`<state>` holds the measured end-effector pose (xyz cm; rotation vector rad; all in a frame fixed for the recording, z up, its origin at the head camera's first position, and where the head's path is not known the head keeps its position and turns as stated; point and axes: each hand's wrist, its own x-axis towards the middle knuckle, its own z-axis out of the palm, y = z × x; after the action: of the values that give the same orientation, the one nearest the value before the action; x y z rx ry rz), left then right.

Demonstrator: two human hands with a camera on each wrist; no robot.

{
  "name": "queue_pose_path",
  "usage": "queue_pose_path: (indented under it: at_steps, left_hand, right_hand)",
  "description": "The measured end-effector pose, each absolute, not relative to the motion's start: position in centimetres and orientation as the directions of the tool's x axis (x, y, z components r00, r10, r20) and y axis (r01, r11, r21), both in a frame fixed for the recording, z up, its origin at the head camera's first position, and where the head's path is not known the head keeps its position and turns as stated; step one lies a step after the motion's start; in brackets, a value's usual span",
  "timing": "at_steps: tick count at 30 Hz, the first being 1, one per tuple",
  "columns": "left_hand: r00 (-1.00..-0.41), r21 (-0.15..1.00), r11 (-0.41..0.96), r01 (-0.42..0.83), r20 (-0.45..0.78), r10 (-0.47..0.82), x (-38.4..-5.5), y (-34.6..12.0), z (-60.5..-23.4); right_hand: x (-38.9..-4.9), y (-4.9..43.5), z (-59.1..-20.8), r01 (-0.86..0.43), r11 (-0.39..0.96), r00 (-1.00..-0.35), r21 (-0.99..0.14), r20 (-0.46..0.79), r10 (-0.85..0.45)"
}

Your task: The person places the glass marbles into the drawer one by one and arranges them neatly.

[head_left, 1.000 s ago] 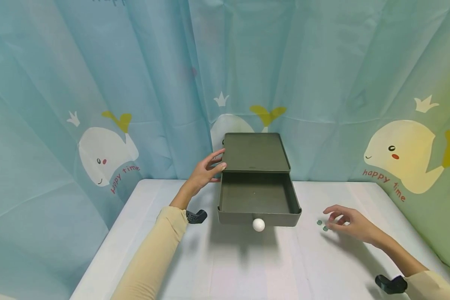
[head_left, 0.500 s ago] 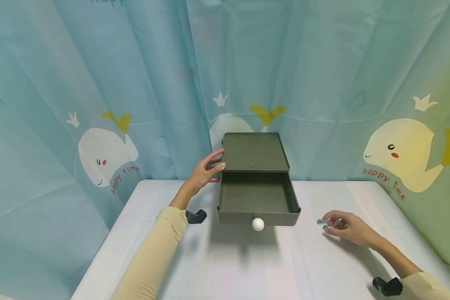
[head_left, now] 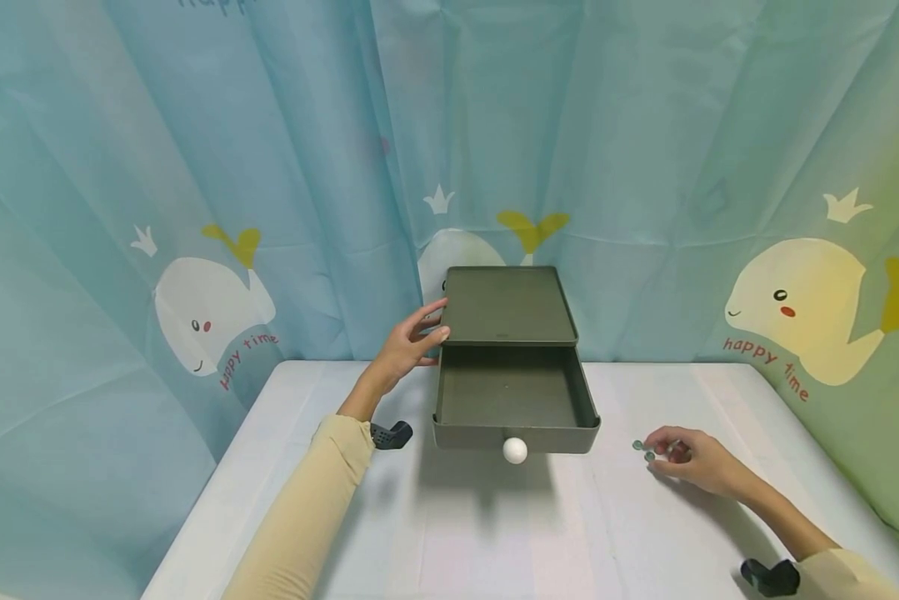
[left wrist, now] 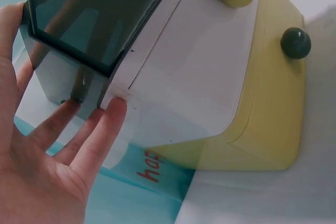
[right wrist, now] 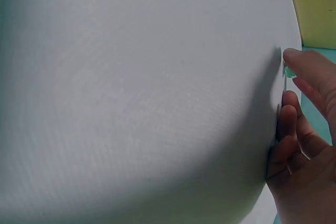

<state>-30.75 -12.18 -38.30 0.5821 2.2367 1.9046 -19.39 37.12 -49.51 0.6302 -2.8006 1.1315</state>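
A dark green drawer box [head_left: 509,304] tops a stack in the middle of the table, its drawer [head_left: 515,437] pulled out and bare inside. My left hand [head_left: 402,346] rests against the box's left side with fingers spread, the fingertips at the side and corner, as the left wrist view also shows. On the right, my right hand [head_left: 696,460] is low over the table. Its thumb and curled fingers close around two small clear things with round green ends [head_left: 649,456]. In the right wrist view a green translucent bit [right wrist: 289,71] shows at the fingertip; the rest is hidden.
A white knob [head_left: 515,451] sticks out from the open drawer's front. Under the green box are a white drawer [left wrist: 184,66] and a yellow drawer [left wrist: 273,103] with knobs. A blue whale-print curtain [head_left: 329,167] hangs behind the white table [head_left: 494,542].
My right hand has shifted slightly down and its fingers have drawn in around the small green-ended things. These stay in place. My left hand and the box have not moved.
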Motion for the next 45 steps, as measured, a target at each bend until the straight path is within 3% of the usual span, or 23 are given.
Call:
queue_pose_path:
  at_steps: [45]
  left_hand:
    - [-0.907,0.97,0.122,0.209,0.146,0.396,-30.81,-12.39,-38.27]
  right_hand:
    - [-19.06,37.09,-49.33,-0.399,0.653,-0.909,-0.643,0.185,-0.374]
